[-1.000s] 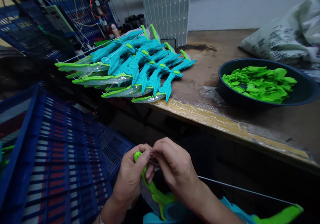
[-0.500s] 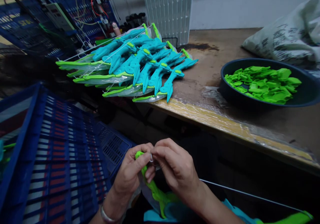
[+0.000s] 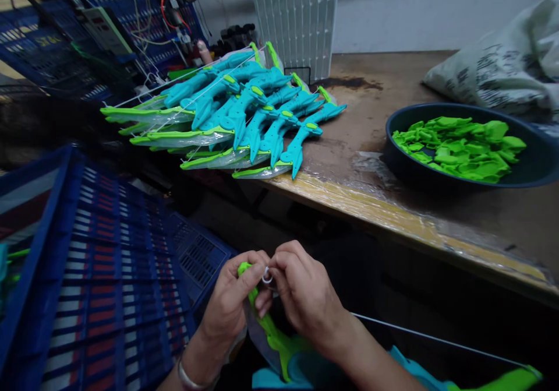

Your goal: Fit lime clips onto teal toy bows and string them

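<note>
Below the table edge, a teal and green toy bow [image 3: 279, 340] lies across the bottom of the head view, its middle partly hidden by my right forearm. My left hand [image 3: 231, 295] is closed around the bow's green tip. Pinched in the fingertips of my right hand [image 3: 305, 295] is a white string [image 3: 267, 275], curled in a small loop between both hands beside that tip. Another stretch of white string runs taut from behind my right wrist to the bow's other green tip [image 3: 519, 377] at lower right.
Several teal and green toy bows [image 3: 257, 105] are piled on the table [image 3: 362, 123]. A dark basin [image 3: 471, 184] of green plastic pieces stands at right, before a printed sack [image 3: 502, 70]. Blue crates [image 3: 117, 263] fill the lower left. A ribbed panel [image 3: 297, 24] leans behind.
The fingertips of my right hand have drawn slightly away from my left, and the white string loop between them shows more clearly. My left hand keeps its hold on the bow tip.
</note>
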### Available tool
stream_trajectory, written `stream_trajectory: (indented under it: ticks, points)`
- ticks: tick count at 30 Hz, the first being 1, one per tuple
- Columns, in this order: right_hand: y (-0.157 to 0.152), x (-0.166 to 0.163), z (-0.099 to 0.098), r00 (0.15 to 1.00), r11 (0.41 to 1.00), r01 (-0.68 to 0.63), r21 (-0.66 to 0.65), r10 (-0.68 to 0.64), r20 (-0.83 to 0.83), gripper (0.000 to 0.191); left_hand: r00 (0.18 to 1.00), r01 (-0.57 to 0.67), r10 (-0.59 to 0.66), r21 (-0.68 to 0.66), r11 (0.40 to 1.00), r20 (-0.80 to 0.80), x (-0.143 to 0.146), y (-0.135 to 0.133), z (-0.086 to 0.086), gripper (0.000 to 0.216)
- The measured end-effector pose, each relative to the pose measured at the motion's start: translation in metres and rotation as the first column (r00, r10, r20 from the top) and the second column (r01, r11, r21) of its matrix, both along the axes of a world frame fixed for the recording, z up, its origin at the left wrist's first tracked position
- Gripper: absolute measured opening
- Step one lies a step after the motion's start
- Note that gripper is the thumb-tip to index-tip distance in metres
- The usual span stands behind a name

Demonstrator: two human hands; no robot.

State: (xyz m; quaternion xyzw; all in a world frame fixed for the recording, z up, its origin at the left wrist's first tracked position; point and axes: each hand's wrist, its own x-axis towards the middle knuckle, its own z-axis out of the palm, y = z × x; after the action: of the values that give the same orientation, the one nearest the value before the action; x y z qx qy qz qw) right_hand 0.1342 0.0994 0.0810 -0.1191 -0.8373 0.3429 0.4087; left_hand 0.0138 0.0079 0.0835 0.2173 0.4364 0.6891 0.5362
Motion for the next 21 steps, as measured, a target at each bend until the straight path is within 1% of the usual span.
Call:
stream_trajectory:
  ticks: [3, 6, 14, 17, 19, 21]
  points:
    - [-0.0033, 0.0008, -0.0004, 0.997, 0.995, 0.081, 0.063, -0.082, 0.012, 0.013, 1.0, -0.03, 0.03, -0.015, 0.999, 0.0, 0.0034, 0.0018, -0.0014, 0.028]
    - [-0.0052, 0.002, 0.0016, 0.991, 0.988, 0.132, 0.082, -0.132, 0.002, 0.014, 0.999, -0.032, 0.032, -0.021, 0.999, 0.003, 0.0068, 0.0014, -0.0031, 0.028]
    - [-0.0067, 0.0068, 0.0013, 0.989, 0.989, 0.146, -0.029, -0.147, -0.033, 0.014, 1.0, -0.018, 0.019, -0.022, 1.0, 0.004, 0.0099, -0.0003, -0.0059, 0.029]
    - [-0.0066, 0.0077, 0.0041, 0.995, 0.989, 0.095, -0.109, -0.096, -0.004, 0.011, 1.0, -0.01, 0.01, -0.026, 1.0, 0.01, 0.0093, 0.0007, -0.0046, 0.031]
    - [-0.0068, 0.0069, 0.0068, 0.999, 0.989, 0.034, -0.142, -0.031, 0.023, 0.007, 0.999, -0.054, 0.054, -0.05, 0.997, -0.005, 0.0089, 0.0013, -0.0044, 0.03]
    - [-0.0076, 0.0053, 0.0085, 0.999, 0.986, -0.005, -0.167, 0.011, 0.034, 0.011, 0.994, -0.106, 0.105, -0.082, 0.991, -0.018, 0.0091, 0.0015, -0.0051, 0.028]
